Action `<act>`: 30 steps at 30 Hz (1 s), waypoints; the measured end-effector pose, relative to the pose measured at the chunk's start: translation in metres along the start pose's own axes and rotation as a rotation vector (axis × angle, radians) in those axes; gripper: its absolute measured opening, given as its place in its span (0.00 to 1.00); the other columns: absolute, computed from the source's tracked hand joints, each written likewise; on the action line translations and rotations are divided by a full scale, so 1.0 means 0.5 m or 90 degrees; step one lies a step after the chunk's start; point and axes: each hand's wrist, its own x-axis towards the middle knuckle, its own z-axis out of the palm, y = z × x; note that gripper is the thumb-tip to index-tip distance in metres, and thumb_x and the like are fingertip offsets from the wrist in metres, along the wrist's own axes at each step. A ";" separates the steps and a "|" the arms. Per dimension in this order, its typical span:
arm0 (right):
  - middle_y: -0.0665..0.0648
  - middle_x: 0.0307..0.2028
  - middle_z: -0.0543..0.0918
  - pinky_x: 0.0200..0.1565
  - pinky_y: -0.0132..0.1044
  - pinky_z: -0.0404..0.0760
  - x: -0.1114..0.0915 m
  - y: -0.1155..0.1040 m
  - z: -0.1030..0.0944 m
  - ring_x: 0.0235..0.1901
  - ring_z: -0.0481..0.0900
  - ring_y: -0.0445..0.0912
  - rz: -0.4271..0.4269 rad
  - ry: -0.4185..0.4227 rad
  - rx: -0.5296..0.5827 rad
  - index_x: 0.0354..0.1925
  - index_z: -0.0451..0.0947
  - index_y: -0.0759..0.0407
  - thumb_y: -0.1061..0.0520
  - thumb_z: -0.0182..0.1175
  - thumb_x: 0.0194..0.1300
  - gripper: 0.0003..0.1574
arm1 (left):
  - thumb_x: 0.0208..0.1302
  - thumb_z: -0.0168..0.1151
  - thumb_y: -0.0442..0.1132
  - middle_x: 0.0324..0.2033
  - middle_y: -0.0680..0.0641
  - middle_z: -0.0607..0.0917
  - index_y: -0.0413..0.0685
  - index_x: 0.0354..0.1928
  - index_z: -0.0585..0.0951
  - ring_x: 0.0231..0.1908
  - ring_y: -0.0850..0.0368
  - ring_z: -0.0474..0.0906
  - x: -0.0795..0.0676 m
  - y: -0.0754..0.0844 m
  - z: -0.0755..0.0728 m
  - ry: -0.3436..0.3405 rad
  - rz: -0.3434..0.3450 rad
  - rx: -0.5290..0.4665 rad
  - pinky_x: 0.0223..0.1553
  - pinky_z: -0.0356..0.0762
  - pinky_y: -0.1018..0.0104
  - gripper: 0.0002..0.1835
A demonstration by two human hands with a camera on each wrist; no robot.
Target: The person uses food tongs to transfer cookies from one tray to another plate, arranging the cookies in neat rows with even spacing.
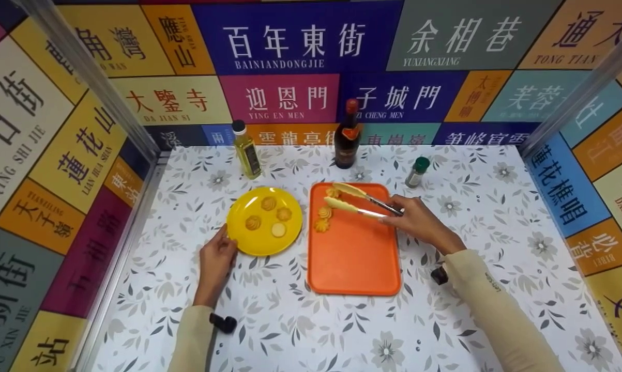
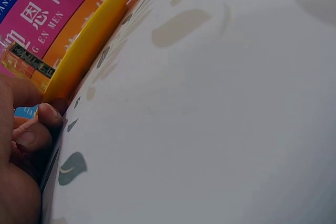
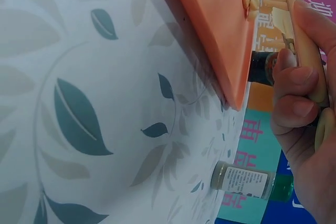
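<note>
My left hand [image 1: 218, 253] pinches the near-left rim of a round yellow plate [image 1: 243, 243], thumb and fingers at its edge in the left wrist view. Several piped cookies [image 1: 268, 203] lie on that plate, one of them pale and flat. To its right is an orange rectangular tray [image 1: 353, 258] with three cookies near its upper left. My right hand [image 1: 416, 219] holds food tongs [image 1: 365, 211] with cream-coloured tips over the tray. The spread tips lie around the farthest cookie [image 1: 333, 192]; whether they touch it I cannot tell. The other two cookies [image 1: 322, 225] sit just nearer.
An oil bottle [image 1: 248, 155] stands behind the plate, and a dark bottle with a red top [image 1: 348, 139] behind the tray. A small green-capped jar [image 1: 417, 173] is at the back right. Printed panels [image 1: 290, 98] wall in the leaf-patterned table [image 1: 290, 330].
</note>
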 end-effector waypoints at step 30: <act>0.55 0.35 0.86 0.34 0.37 0.73 0.017 0.019 0.008 0.32 0.76 0.49 0.043 0.005 -0.044 0.52 0.87 0.64 0.41 0.79 0.67 0.30 | 0.77 0.65 0.33 0.31 0.40 0.84 0.44 0.82 0.71 0.18 0.55 0.74 0.004 0.003 0.001 -0.004 -0.010 -0.026 0.20 0.74 0.68 0.34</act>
